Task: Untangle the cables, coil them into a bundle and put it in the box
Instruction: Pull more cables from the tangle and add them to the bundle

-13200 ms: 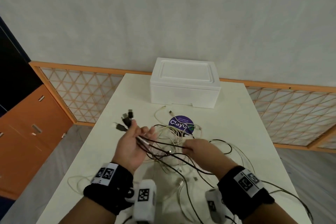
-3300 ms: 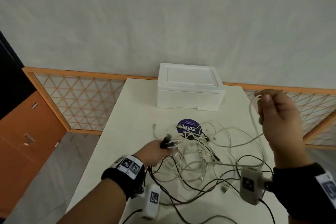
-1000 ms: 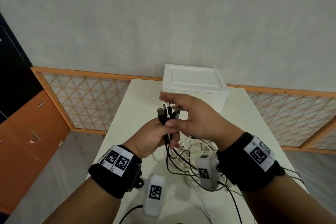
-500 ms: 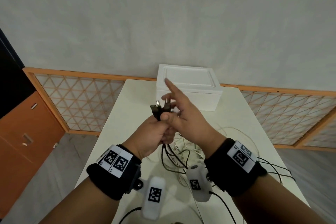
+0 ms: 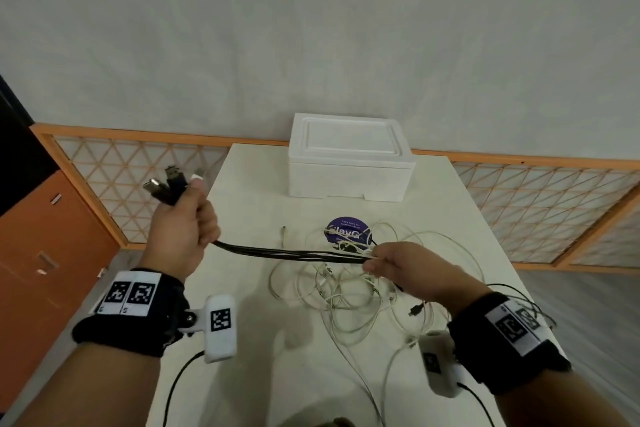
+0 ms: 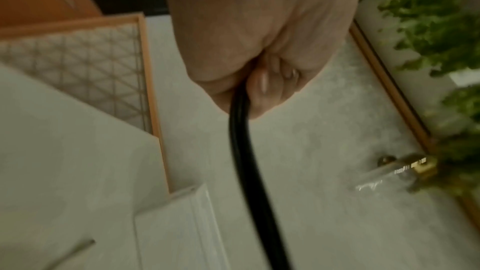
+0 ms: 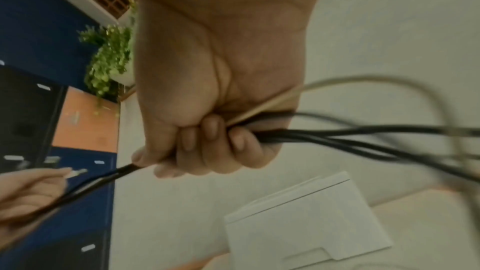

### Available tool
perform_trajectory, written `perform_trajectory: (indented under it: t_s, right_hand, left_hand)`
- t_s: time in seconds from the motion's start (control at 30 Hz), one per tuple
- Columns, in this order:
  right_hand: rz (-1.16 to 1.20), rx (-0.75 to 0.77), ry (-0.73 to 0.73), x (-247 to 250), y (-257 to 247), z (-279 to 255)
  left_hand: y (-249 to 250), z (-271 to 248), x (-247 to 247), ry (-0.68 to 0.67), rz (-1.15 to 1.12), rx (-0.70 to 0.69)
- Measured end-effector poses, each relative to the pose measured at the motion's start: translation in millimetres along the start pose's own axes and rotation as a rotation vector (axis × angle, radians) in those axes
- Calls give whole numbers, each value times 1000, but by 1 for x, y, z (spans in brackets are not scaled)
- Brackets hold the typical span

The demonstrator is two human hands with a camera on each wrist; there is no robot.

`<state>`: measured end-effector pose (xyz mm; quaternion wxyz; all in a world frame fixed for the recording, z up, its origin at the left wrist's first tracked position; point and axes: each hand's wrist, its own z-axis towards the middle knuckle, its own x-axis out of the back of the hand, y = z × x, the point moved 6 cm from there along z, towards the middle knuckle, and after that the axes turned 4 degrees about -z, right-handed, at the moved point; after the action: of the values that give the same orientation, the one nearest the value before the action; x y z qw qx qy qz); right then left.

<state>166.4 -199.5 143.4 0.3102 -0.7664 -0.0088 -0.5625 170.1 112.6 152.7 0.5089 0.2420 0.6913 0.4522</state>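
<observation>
My left hand [image 5: 183, 218] is raised off the table's left edge, fist curled round the plug ends [image 5: 169, 184] of several black cables. The black cables [image 5: 287, 253] run taut to my right hand [image 5: 391, 262], whose fingers [image 7: 207, 141] curl round them and one white cable. In the left wrist view the black bundle [image 6: 246, 151] leaves my fist [image 6: 259, 59]. A loose tangle of white cables [image 5: 349, 284] lies on the table under my right hand. The white foam box [image 5: 349, 163], lid on, stands at the far edge.
A purple round sticker [image 5: 346, 229] lies on the white table [image 5: 242, 288] before the box. Orange lattice railings [image 5: 138, 166] run behind the table, and an orange cabinet [image 5: 45, 253] stands to the left. More black cable [image 5: 519, 305] trails off the table's right side.
My hands have separated: the left moved left with the plug ends, the right slid down and right along the black cables, pulling them taut over the table.
</observation>
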Motion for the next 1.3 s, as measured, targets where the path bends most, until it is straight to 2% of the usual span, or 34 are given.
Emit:
perform_trajectory:
  t_s: [0.03, 0.1, 0.13, 0.2, 0.27, 0.3, 0.37, 0.47, 0.53, 0.63, 0.7, 0.8, 0.93, 1.03, 1.1, 1.17, 1.2, 1.23, 1.3]
  right_hand:
    - [-57, -32, 3, 0, 9, -2]
    - [-213, -71, 2, 0, 12, 0]
    - [-300, -67, 6, 0, 7, 3]
    - [-417, -1, 29, 6, -10, 9]
    - [-507, 94, 72, 16, -29, 12]
    - [-523, 133, 90, 23, -36, 12]
    - [-443, 144, 145, 35, -39, 12]
    - [-192, 185, 143, 45, -25, 8]
    - [-100, 167, 132, 52, -3, 5]
    - [38, 53, 179, 73, 38, -9]
    - [36, 45, 207, 83, 54, -17]
    - [112, 26, 287, 92, 65, -23]
    - [18, 23, 263, 95, 66, -24]
    - [65, 0, 241, 105, 78, -44]
    - [316, -30, 139, 98, 95, -63]
    - [533, -220, -72, 67, 120, -78]
    - [492, -342, -220, 44, 133, -85]
    - [346, -438, -386, 20, 145, -92]
    - [82, -517, -632, -23, 161, -103]
  left_hand:
    - [-2, -2, 2, 17, 57, -20]
    - [-7, -14, -16, -52, 313, -70]
    - [-12, -23, -35, -140, 500, -103]
    - [-30, -44, -85, -419, 781, -118]
    - [-53, -68, -126, -683, 932, -66]
    - [-64, -75, -138, -743, 970, -50]
    - [-77, -79, -146, -732, 972, -34]
    - [-70, -77, -152, -671, 877, -3]
    - [-51, -68, -149, -563, 885, -56]
    - [-23, -52, -128, -411, 854, -96]
    - [-11, -41, -109, -290, 813, -127]
    - [-4, -36, -101, -211, 754, -170]
    - [1, -39, -106, -221, 738, -212]
    - [-9, -57, -115, -353, 844, -105]
    - [-32, -75, -116, -493, 953, 51]
    - [-67, -94, -109, -673, 1005, 237]
    - [-88, -102, -101, -745, 1025, 327]
    - [-104, -112, -94, -791, 1041, 397]
    - [-139, -119, -74, -814, 1070, 489]
